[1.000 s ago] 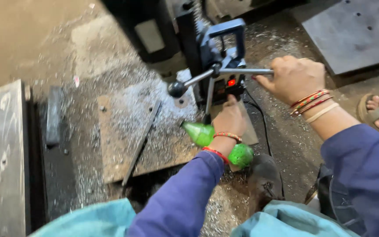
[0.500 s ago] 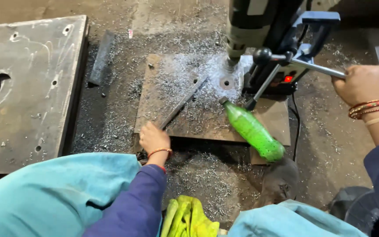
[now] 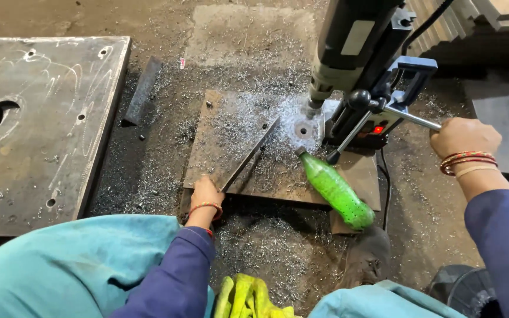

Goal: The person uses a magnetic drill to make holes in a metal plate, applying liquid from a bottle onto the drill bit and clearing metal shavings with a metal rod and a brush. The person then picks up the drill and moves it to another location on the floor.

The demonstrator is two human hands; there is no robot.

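Steel plate [image 3: 231, 147] lies flat on the floor under the magnetic drill [image 3: 354, 65], swarf round its hole. Left hand [image 3: 205, 194] is closed on a flat bar [image 3: 248, 156] at the plate's near edge; right hand [image 3: 463, 138] grips the feed handle [image 3: 410, 118]. Best to feed steadily, keeping the bar clear

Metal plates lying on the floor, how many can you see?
3. A big grey plate with a round hole lies at the left, a rusty plate sits under the drill in the middle, and a dark plate shows at the right edge. More may be out of view.
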